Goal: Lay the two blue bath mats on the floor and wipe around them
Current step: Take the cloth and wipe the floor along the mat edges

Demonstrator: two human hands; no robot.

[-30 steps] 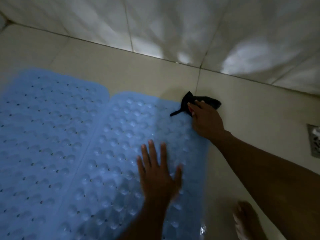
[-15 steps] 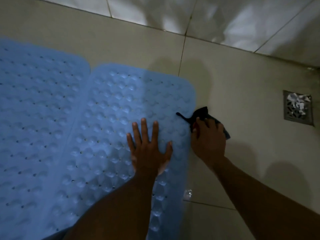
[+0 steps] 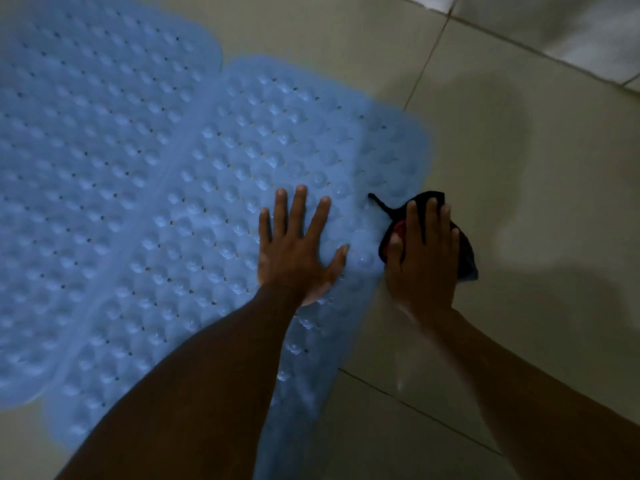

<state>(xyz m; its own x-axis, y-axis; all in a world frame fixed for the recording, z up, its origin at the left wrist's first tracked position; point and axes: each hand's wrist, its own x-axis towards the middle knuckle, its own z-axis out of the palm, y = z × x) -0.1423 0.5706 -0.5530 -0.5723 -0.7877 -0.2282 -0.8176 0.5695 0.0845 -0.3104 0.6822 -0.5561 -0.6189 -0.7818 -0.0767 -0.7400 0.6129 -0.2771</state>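
Two blue bubbled bath mats lie flat side by side on the beige tiled floor: the left mat (image 3: 90,161) and the right mat (image 3: 263,161). My left hand (image 3: 298,247) presses flat on the right mat near its right edge, fingers spread. Just beside that edge, my right hand (image 3: 424,258) presses a dark cloth (image 3: 465,258) onto the floor tile. A thin black strip of the cloth reaches onto the mat's edge. Most of the cloth is hidden under my palm.
Beige floor tiles (image 3: 540,306) with grout lines stretch to the right and toward me. The white tiled wall (image 3: 571,26) meets the floor at the top right. The room is dim, with shadows on the floor to the right.
My right hand has dragged the cloth from the mat's far corner down along its right edge toward me. The view has tilted down; the floor drain has left the frame. The left hand stays on the mat.
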